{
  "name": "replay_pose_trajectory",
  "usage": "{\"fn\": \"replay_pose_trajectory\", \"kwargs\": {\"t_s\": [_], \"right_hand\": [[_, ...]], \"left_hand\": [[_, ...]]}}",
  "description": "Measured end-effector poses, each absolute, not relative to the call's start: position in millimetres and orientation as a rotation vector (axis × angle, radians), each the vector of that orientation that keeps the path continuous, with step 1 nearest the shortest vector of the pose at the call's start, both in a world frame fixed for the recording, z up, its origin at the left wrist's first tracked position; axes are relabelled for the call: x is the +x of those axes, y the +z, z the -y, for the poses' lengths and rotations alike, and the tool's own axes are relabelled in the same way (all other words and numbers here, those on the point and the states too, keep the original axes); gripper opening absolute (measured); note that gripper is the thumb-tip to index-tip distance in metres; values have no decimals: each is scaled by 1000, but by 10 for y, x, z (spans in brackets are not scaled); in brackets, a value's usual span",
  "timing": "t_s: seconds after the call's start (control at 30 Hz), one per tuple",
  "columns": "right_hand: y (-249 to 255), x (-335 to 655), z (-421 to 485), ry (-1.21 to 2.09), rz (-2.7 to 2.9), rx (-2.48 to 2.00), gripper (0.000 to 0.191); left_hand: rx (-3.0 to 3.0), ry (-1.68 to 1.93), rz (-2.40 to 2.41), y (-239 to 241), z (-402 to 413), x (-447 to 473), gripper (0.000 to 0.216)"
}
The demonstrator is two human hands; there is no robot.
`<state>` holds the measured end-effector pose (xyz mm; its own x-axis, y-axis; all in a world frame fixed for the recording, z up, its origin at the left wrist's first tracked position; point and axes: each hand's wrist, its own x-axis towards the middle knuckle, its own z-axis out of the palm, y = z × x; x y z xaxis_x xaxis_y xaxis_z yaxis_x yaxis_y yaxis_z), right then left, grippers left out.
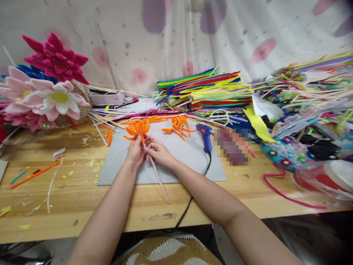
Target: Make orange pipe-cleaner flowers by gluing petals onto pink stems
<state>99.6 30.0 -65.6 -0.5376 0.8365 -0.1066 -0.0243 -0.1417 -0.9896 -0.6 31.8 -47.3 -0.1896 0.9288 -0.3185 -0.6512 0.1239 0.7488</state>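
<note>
Over the grey cutting mat [193, 162], my left hand [135, 149] is closed on an orange pipe-cleaner flower [140, 127], just beneath its petals. A pale pink stem [158, 176] runs from the flower's base down toward me. My right hand [158, 152] pinches this stem near its upper end, close beside my left hand. More orange pipe-cleaner petals [180, 127] lie on the mat behind and to the right. A blue glue gun [204, 136] rests at the mat's right side, its black cord trailing to the table's front edge.
Bundles of colored pipe cleaners [204, 88] are piled at the back, near scissors [219, 117]. Finished fluffy flowers [55, 62] stand at the left. Plastic bags and a clear tub [325, 178] crowd the right. Yellow scraps and an orange pipe cleaner [35, 175] litter the wooden table [82, 206].
</note>
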Motion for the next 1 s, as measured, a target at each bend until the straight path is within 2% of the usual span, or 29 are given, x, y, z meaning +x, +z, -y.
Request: {"fn": "replay_pose_trajectory", "kwargs": {"t_s": [0.3,0.5,0.8,1.0], "right_hand": [[-661,1012,-313,1760,1493,-957,22],[-588,1034,-320,1807,1377,-984,20],[-676,1008,-330,1775,1465,-942,21],[-656,1022,-310,1749,1515,-959,21]], "left_hand": [[328,1507,-970,-412,-330,31,28],[327,1364,-840,-409,-339,-26,31],[288,1417,-949,-396,-313,-15,19],[419,1372,-1061,-441,-309,-20,19]]}}
